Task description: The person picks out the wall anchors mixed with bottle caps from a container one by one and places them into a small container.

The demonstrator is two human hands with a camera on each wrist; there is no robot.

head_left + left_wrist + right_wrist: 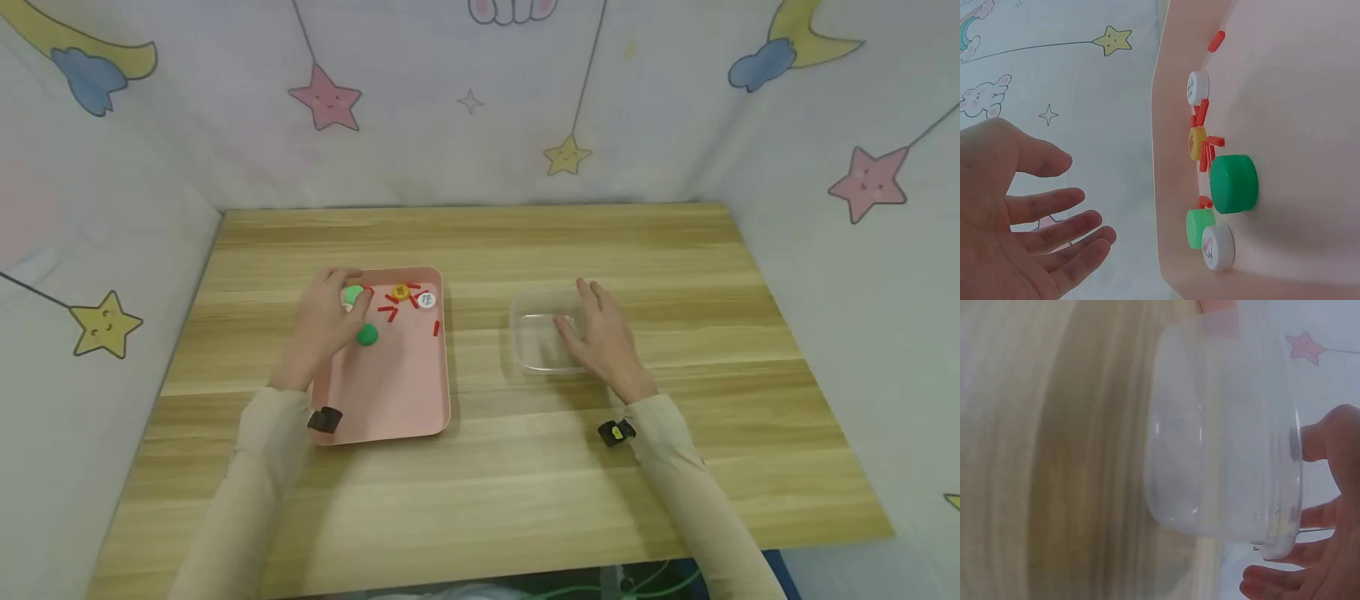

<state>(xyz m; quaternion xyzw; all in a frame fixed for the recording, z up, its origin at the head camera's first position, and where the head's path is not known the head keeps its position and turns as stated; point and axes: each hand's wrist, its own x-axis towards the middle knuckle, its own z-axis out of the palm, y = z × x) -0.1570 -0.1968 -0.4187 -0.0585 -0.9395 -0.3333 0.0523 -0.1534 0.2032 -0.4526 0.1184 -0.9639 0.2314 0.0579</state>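
My left hand (322, 321) hovers over the upper left of a pink tray (390, 392), fingers spread and holding nothing. Beneath it in the tray are a light green bottle cap (352, 294) and a dark green bottle cap (367, 335). A white cap (1219, 247) beside them shows best in the left wrist view. Farther right lie a yellow cap (401, 292), another white cap (426, 300) and several short red sticks (437, 328). My right hand (606, 340) is at the right side of a clear plastic container (531, 337), loosely spread, fingertips close to its rim.
Both containers stand on a wood-grain table (480, 492), with a strip of tabletop between them. White cloth walls (420, 167) printed with stars and moons enclose the back and sides. Cables (577, 590) show below the front edge.
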